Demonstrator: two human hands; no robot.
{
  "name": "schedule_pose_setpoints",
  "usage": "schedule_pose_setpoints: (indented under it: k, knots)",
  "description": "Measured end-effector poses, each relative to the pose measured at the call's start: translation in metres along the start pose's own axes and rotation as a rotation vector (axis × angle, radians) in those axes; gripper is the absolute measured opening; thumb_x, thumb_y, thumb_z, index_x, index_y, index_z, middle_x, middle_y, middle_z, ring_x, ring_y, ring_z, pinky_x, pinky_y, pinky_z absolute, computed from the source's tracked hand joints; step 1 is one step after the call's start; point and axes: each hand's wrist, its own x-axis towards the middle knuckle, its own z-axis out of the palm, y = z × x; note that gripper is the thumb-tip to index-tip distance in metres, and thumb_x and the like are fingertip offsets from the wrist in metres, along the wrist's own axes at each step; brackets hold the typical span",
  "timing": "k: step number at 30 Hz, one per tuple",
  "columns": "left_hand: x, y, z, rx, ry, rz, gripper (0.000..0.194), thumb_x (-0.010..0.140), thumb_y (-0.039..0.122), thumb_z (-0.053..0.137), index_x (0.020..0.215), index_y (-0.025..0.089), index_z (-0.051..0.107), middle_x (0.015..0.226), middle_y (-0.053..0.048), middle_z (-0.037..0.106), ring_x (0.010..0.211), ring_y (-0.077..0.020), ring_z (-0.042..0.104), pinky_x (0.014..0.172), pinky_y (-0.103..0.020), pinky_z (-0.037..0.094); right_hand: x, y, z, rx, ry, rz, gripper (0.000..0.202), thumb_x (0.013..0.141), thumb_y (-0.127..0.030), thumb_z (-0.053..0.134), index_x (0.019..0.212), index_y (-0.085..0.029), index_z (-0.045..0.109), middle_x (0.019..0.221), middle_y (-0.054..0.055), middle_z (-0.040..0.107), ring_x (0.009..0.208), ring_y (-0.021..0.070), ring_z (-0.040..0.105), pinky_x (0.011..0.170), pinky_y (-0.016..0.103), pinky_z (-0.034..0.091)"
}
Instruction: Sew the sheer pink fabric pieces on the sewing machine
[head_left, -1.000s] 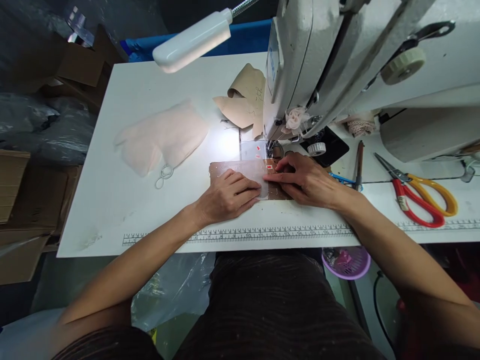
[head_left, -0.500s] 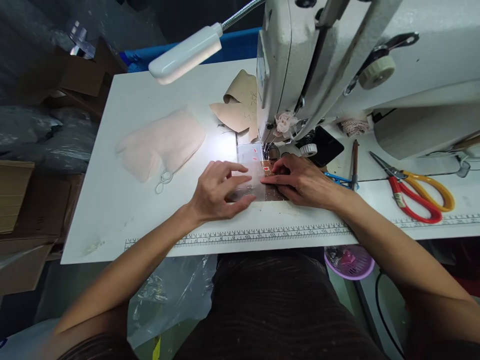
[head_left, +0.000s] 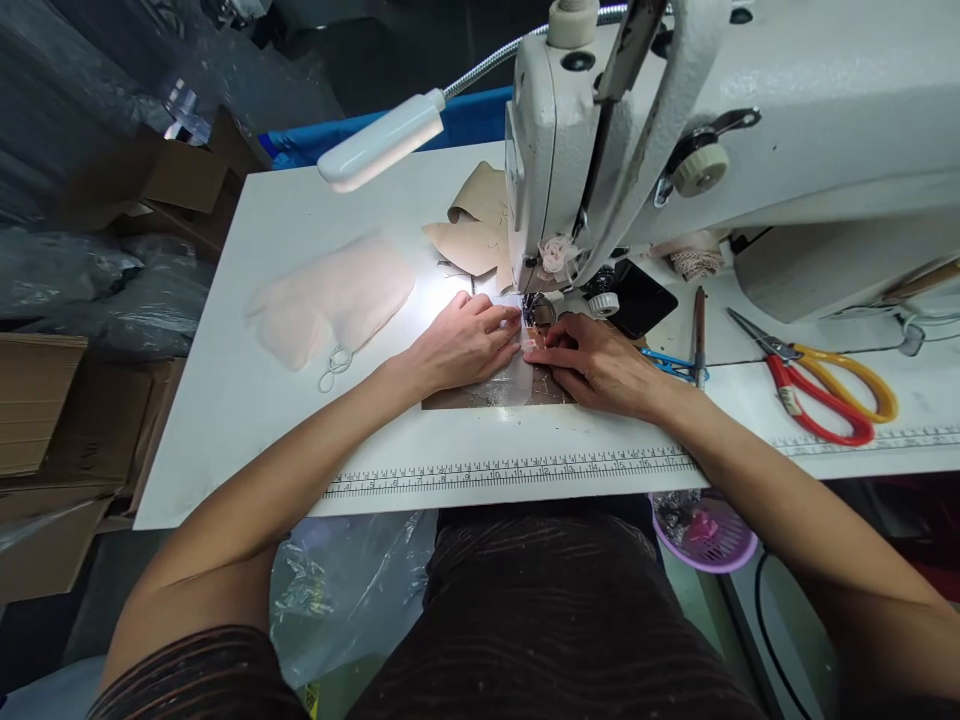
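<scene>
My left hand (head_left: 476, 340) lies with its fingers stretched out flat on a thin, sheer whitish fabric (head_left: 514, 385), just left of the presser foot (head_left: 531, 305) of a white sewing machine (head_left: 551, 170). My right hand (head_left: 600, 365) has its fingers bent over the right edge of this fabric, with the fingertips close in front of the foot. What lies under its fingers is partly hidden. A shiny brown surface (head_left: 446, 398) shows under and beside the sheer fabric.
Left on the table lie a pale pink sheer piece (head_left: 337, 295) and a thin looped cord (head_left: 335, 370). Tan paper pieces (head_left: 476, 225) are behind the hands. Scissors (head_left: 821, 385), a dark phone (head_left: 643, 300) and a brown stick-like tool (head_left: 699, 335) lie right. A printed ruler (head_left: 517, 467) runs along the front.
My left hand has moved right and away from my body, from spread above the fabric to flat beside the presser foot. My right hand stays nearly in place. The view has shifted slightly.
</scene>
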Motion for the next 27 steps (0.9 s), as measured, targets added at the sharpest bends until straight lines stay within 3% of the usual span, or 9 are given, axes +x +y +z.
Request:
schedule_pose_setpoints:
  k: [3,8,22,27]
  knots:
    - [0.005,-0.009,0.002,-0.047,0.002,-0.008,0.034,0.100,0.035,0.047,0.116,0.015,0.070,0.121,-0.013,0.068,0.090,-0.0259,0.058,0.074,-0.042,0.043,0.000,0.002,0.002,-0.002,0.032,0.027,0.033,0.098,-0.022,0.046,0.117,-0.020,0.073,0.107,0.015,0.060,0.095,0.0262,0.056,0.083,0.041,0.049]
    - [0.001,-0.013,0.003,-0.175,0.018,-0.067,0.041,0.098,0.040,0.048,0.127,0.016,0.065,0.131,-0.014,0.065,0.095,-0.0278,0.059,0.080,-0.046,0.045,0.002,0.000,0.002,-0.023,0.023,0.035,0.034,0.098,-0.023,0.045,0.118,-0.023,0.072,0.105,0.014,0.061,0.091,0.0254,0.056,0.079,0.041,0.050]
    - [-0.004,-0.013,0.004,-0.164,0.014,-0.020,0.046,0.093,0.043,0.053,0.128,0.015,0.064,0.134,-0.016,0.063,0.097,-0.0306,0.060,0.080,-0.048,0.043,0.004,-0.003,-0.006,0.004,0.005,0.030,0.034,0.098,-0.022,0.044,0.116,-0.020,0.073,0.105,0.015,0.062,0.096,0.0270,0.059,0.083,0.042,0.053]
    - [-0.004,-0.014,0.003,-0.121,0.035,0.025,0.044,0.094,0.044,0.053,0.124,0.013,0.064,0.132,-0.017,0.063,0.093,-0.0277,0.059,0.075,-0.043,0.043,0.002,0.001,-0.008,0.100,0.083,0.182,0.034,0.099,-0.026,0.045,0.122,-0.020,0.070,0.109,0.014,0.062,0.091,0.0228,0.064,0.080,0.037,0.056]
